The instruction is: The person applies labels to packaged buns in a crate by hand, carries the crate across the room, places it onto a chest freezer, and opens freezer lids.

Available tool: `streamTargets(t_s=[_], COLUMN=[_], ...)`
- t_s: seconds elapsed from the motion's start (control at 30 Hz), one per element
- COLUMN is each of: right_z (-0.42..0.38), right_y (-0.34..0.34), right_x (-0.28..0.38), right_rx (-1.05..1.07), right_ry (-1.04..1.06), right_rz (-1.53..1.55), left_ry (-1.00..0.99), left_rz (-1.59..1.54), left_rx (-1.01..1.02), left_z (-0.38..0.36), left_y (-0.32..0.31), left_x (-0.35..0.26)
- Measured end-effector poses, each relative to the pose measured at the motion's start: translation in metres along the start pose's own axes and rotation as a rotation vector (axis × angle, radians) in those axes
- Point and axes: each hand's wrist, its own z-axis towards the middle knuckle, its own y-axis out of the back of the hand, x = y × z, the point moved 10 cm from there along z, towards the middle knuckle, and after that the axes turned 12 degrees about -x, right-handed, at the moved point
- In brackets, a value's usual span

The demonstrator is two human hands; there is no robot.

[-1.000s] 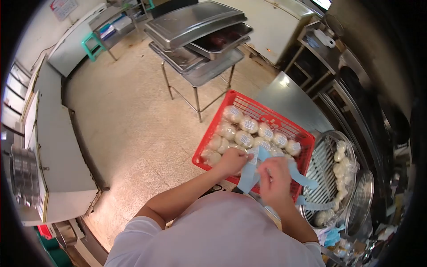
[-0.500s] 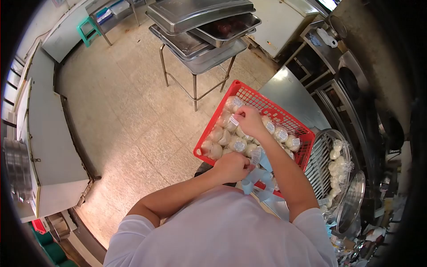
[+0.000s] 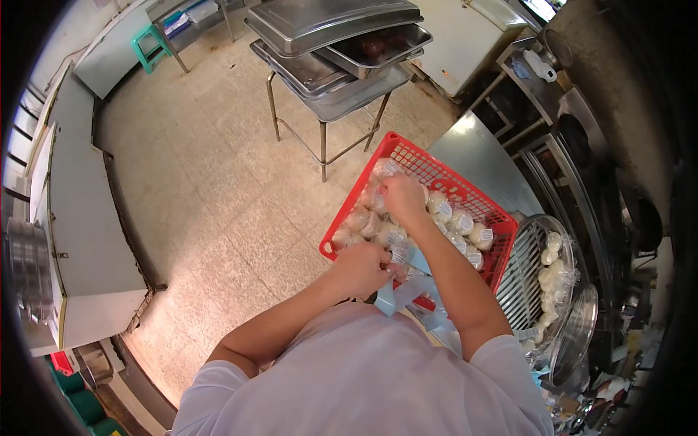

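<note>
A red plastic basket [image 3: 504,231] holds several round white buns [image 3: 462,220] in clear wrapping, many with small printed white labels. Among the buns on the far left side, my right hand [image 3: 405,196] has its fingers bent together against a wrapped bun [image 3: 372,195]; whether a label is under the fingertips is hidden. Closer to my body, my left hand [image 3: 361,269] pinches a strip of labels on pale blue backing [image 3: 398,293]. That strip hangs in loops over the basket's near edge.
Right of the basket, a slatted round tray [image 3: 525,280] carries more wrapped buns [image 3: 554,272] beside a clear round lid [image 3: 576,334]. A metal-legged stand [image 3: 323,145] with stacked steel trays [image 3: 334,25] stands ahead. White cabinets [image 3: 94,232] line the left.
My right hand has gone from holding a label above the buns to resting against one. My left hand has shifted slightly left and up with the strip. The view has moved slightly.
</note>
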Motion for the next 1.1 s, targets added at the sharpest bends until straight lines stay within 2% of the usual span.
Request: streamTargets(t_s=[0.07,0.1,0.17,0.2,0.27,0.4,0.6,0.7,0.9,1.1], right_z=[-0.009,-0.008,-0.009,-0.01,-0.021,-0.068,-0.106,-0.112,-0.129,-0.135], right_y=[-0.035,-0.026,0.008,0.028,0.074,0.142,0.153,0.157,0.158,0.161], right_x=[-0.014,-0.016,-0.012,-0.019,-0.027,0.021,0.05,0.057,0.065,0.071], right_rx=[0.028,-0.007,-0.072,-0.097,-0.147,-0.055,-0.165,-0.223,-0.351,-0.387], right_ry=[0.12,0.112,0.087,-0.039,-0.288,-0.13,0.096,0.158,0.256,0.33], right_rz=[0.092,0.101,0.119,0.295,0.646,0.587,0.415,0.338,0.258,0.294], left_ry=[-0.021,-0.032,0.148,0.236,0.282,0.386,0.657,0.732,0.891,0.889], left_rz=[-0.009,-0.014,-0.178,-0.261,-0.426,-0.72,-1.39,-1.247,-1.221,-1.205], left_rx=[-0.067,-0.101,-0.105,-0.108,-0.13,-0.1,0.128,0.088,0.008,-0.049], left_z=[0.002,0.003,0.004,0.005,0.011,0.017,0.013,0.013,0.002,0.001], left_y=[0.011,0.016,0.021,0.022,0.014,0.012,-0.027,-0.033,-0.045,-0.049], left_x=[0.0,0.0,0.012,0.018,0.029,0.023,0.014,0.021,0.037,0.042])
